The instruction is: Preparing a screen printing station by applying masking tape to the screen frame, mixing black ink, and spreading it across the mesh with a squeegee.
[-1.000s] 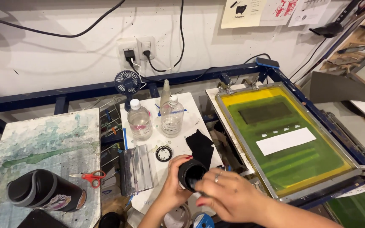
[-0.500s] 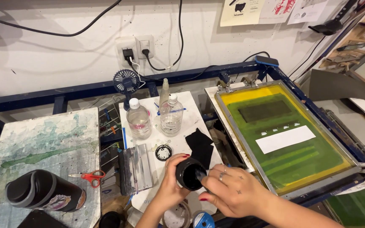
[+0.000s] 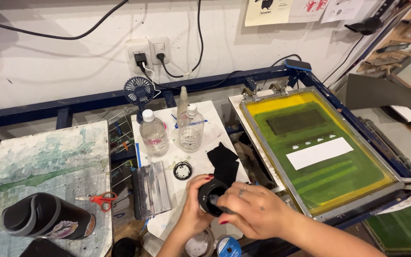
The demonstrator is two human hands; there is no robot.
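Both hands are closed on one black cylindrical container (image 3: 211, 196), held low over the front edge of the white counter (image 3: 215, 119). The left hand (image 3: 192, 209) grips the container from the side, fingers wrapped round its body. The right hand (image 3: 253, 209) covers it from the other side, fingers curled over the top; a ring shows on one finger. The container's open dark mouth faces the camera.

Just behind the container lies a black cloth (image 3: 224, 162), and beside that a small black ring (image 3: 182, 170). Two clear plastic bottles (image 3: 154, 133) with white caps stand upright further back, near a small blue fan (image 3: 139, 93). A grey squeegee block (image 3: 152, 188) lies left of the hands. To the right sits a framed printing screen (image 3: 319, 147), yellow-edged and green, with a white strip on it. On the paint-stained board (image 3: 48, 162) to the left lie red-handled scissors (image 3: 98, 200) and a black flask (image 3: 44, 221) on its side.
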